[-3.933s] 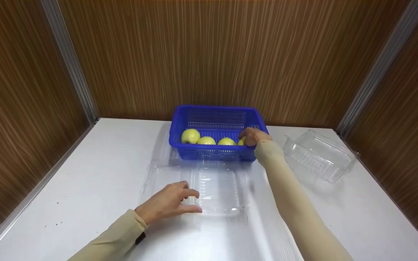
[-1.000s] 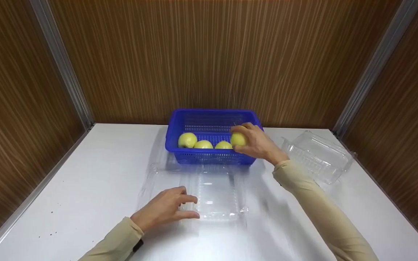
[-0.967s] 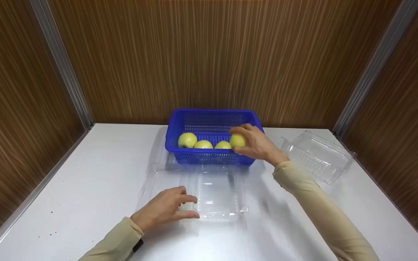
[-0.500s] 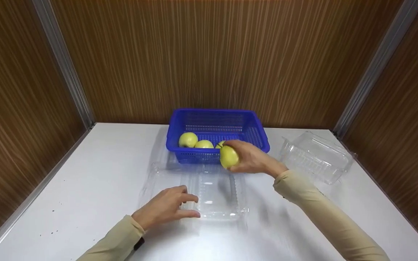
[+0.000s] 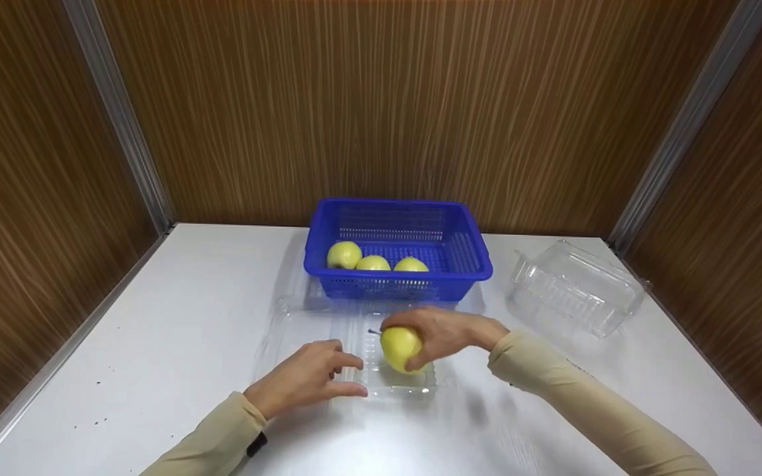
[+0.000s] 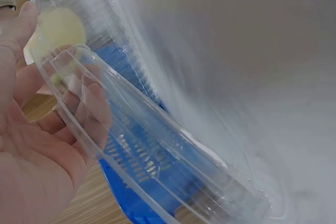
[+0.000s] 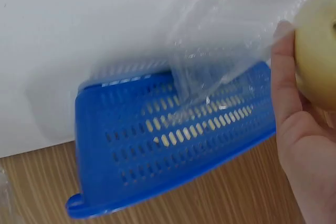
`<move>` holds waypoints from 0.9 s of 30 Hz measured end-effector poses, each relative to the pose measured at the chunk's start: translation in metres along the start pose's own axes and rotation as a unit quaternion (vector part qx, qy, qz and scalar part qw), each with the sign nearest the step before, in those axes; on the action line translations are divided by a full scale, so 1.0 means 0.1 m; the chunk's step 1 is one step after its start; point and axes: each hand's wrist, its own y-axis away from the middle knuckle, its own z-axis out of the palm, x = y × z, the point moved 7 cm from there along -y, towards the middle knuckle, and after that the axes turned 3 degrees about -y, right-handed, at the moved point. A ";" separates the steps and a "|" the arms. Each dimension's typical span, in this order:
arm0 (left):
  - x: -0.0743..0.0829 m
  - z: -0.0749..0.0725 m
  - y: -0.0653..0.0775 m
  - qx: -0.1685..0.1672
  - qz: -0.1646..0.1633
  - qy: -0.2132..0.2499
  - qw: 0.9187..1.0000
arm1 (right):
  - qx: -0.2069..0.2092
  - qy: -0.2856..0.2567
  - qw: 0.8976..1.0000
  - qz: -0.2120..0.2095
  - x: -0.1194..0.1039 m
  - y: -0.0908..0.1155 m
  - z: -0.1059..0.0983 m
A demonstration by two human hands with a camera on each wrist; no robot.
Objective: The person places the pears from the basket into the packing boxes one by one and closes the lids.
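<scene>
My right hand [image 5: 437, 334] grips a yellow-green apple [image 5: 401, 349], its stem pointing left, over the right half of an opened clear plastic clamshell box [image 5: 288, 324]. The right wrist view shows fingers [image 7: 284, 72] along the apple's side. My left hand [image 5: 308, 378] lies at the clamshell's left half, thumb and fingers spread apart. In the left wrist view its fingers [image 6: 89, 103] show through the clear plastic wall [image 6: 157, 129]. Behind the clamshell stands a blue plastic basket [image 5: 397, 284] with 3 apples [image 5: 344, 255] along its front side.
Another clear plastic container [image 5: 579, 287] lies on the white table [image 5: 176, 317] at the right. Wood-patterned panels [image 5: 381, 99] close off the back and both sides. Small dark specks [image 5: 98, 403] dot the table at the left.
My right hand has lifted an apple out of the basket's right end and brought it forward and left, over the clamshell. The left hand has stayed in place.
</scene>
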 end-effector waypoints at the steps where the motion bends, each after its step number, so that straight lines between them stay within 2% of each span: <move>1: 0.00 0.00 0.00 -0.001 -0.003 0.001 1.000 | -0.012 -0.001 1.000 0.003 0.00 -0.01 0.04; 8: 0.00 0.00 -0.01 -0.001 -0.010 0.003 1.000 | -0.082 -0.040 0.995 0.032 0.01 -0.03 0.20; 14: 0.01 0.00 -0.02 -0.003 -0.015 0.007 1.000 | -0.122 -0.077 0.987 0.066 0.09 -0.04 0.23; 18: 0.02 -0.01 -0.01 0.002 -0.013 0.007 1.000 | -0.148 -0.105 0.981 0.068 0.10 -0.04 0.23; 27: 0.02 -0.02 -0.02 0.007 -0.007 0.001 1.000 | -0.158 -0.128 0.977 0.061 0.11 -0.02 0.20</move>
